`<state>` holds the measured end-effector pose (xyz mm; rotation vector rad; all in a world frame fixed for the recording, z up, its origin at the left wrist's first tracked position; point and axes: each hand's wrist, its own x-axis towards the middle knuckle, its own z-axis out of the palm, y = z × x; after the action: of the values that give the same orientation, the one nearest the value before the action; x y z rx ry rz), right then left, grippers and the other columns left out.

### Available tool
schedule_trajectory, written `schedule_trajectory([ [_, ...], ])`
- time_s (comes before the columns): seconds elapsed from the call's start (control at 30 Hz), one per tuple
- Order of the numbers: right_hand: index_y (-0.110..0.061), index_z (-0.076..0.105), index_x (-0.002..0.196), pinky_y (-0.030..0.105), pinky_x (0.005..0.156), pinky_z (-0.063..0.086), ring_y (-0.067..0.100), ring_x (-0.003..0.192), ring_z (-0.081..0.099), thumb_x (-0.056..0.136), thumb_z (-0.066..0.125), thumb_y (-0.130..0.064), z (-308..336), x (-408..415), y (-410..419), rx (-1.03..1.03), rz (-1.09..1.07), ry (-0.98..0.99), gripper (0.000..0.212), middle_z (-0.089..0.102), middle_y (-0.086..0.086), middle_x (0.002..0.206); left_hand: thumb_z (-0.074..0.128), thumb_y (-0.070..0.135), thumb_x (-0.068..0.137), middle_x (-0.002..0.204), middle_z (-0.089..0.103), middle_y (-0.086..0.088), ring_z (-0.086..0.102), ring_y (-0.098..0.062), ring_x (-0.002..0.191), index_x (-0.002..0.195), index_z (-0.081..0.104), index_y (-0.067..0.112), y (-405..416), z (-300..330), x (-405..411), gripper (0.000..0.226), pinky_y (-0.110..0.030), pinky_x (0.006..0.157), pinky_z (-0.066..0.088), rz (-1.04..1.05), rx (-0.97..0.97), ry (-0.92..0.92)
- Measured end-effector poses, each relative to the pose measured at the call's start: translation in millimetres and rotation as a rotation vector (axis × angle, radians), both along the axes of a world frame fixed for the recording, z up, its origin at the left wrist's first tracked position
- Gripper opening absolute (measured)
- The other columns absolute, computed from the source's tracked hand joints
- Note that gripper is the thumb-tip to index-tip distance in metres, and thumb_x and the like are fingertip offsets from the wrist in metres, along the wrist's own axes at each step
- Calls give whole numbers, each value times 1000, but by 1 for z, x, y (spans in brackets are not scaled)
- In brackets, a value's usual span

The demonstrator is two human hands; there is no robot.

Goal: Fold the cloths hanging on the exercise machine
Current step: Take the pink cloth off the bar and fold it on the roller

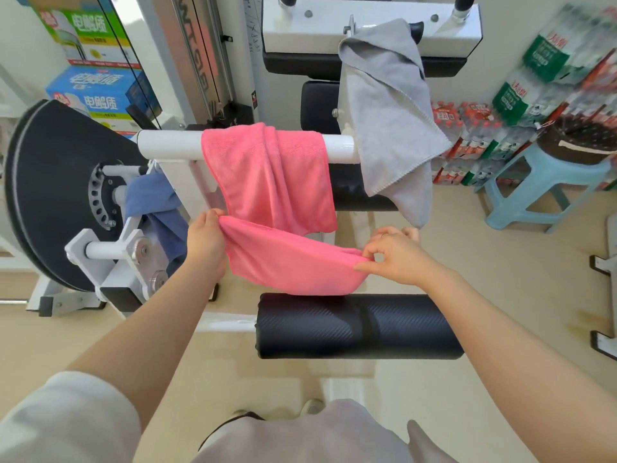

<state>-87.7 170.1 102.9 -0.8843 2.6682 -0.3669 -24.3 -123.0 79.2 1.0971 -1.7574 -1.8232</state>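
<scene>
We hold the pink cloth (287, 259) by two corners: left hand (205, 242) gripping one, right hand (397, 259) pinching the other between thumb and fingertips. Its upper part drapes over the white bar (170, 145), so the bar carries the weight while we lift the lower edge, likely to bring it up for a first fold. Grey cloth (387, 115) hangs from the upper bracket, blue cloth (157, 208) lower left, both unfolded. Black foam roller (360, 325) sits just beneath
</scene>
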Motion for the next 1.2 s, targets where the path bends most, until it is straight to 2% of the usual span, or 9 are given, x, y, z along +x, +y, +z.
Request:
schedule_trajectory([
  [0.13,-28,56,67,30,97,31,12,114,42,85,63,-25,-11,0,9,-146,-44,-222,20,50,-3,121,39,17,92,108,51,-7,47,-18,94,79,59,24,-1,-2,2,25,-32,83,40,53,47,-24],
  [0.23,-18,61,76,21,77,37,5,81,54,87,61,-11,-13,2,14,-403,-210,-300,13,62,-1,93,40,20,93,110,52,-7,48,-18,94,76,59,27,-1,-3,3,26,-33,84,41,50,26,-29],
  [0.33,-15,67,75,20,60,37,2,52,48,83,64,-9,-7,5,19,-778,-345,-678,11,58,-6,56,40,19,93,97,56,-2,49,-17,90,75,59,27,-2,-4,4,27,-31,77,40,51,56,-13],
  [0.47,-20,70,64,15,49,41,5,48,47,46,90,-35,-4,3,19,-1021,-267,-1125,31,59,-5,58,40,21,94,76,52,5,46,-13,72,74,58,27,0,-6,5,28,-26,61,37,30,64,-13],
  [0.57,-21,70,66,19,57,43,4,57,52,54,87,-32,2,0,20,-717,-192,-997,23,61,-7,63,37,20,94,74,50,4,43,-12,67,72,57,28,3,-6,6,30,-27,57,35,8,18,-38],
  [0.7,-9,69,75,29,66,43,13,65,52,80,63,-15,-10,-8,22,191,28,-371,10,58,-3,67,36,16,94,79,54,4,47,-12,75,75,57,26,11,-5,8,30,-28,66,38,-103,-43,-57],
  [0.83,-11,65,93,32,74,38,27,88,57,88,48,-22,-21,-2,22,443,-128,83,21,55,6,88,33,14,97,82,57,6,49,-9,79,85,58,15,33,-4,9,28,-21,68,38,-265,-222,-82],
  [1.03,-15,57,59,27,55,36,23,68,53,82,61,-17,-34,-14,40,-90,-517,-119,24,55,3,64,30,25,101,91,60,-19,51,-27,81,96,59,-1,22,-12,12,40,-34,71,36,-450,-613,-271],
  [1.2,-15,58,75,19,65,40,11,70,52,81,67,-2,-33,-14,42,-829,-736,-466,17,58,1,75,30,25,101,87,63,-23,56,-37,85,100,56,0,10,-21,16,36,-40,72,35,-562,-938,-394],
])
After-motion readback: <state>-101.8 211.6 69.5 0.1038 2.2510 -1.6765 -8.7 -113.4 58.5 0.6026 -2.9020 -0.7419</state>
